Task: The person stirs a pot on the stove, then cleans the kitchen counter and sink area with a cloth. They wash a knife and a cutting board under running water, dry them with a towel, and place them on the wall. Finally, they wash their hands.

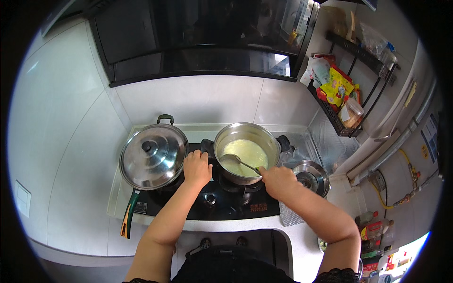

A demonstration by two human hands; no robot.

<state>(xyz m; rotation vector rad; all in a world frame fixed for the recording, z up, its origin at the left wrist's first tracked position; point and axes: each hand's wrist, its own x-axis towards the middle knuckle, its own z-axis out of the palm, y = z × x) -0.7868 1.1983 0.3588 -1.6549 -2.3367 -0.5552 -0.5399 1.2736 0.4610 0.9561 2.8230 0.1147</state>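
Note:
My right hand (pixel 279 181) is closed around the handle of a metal ladle (pixel 231 158). The ladle's bowl rests in pale yellowish, milky liquid (pixel 247 151) with a soft, lumpy surface. This liquid partly fills a deep stainless steel pot (pixel 222 137) on the right burner. My left hand (pixel 197 167) hovers over the hob between the two pans, just below the pot's dark left side handle (pixel 206 145). Its fingers are slightly bent and apart, with nothing seen in them. On the left burner sits a wide pan under a domed steel lid (pixel 158 162) with a black knob.
The pan's green and orange handle (pixel 128 217) juts past the black glass hob (pixel 226 210). Steel bowls (pixel 311 177) stand right of the pot. A wall rack (pixel 337 120) holds food packets and a jar. Several bottles (pixel 375 230) stand at lower right. A dark range hood (pixel 203 42) hangs above.

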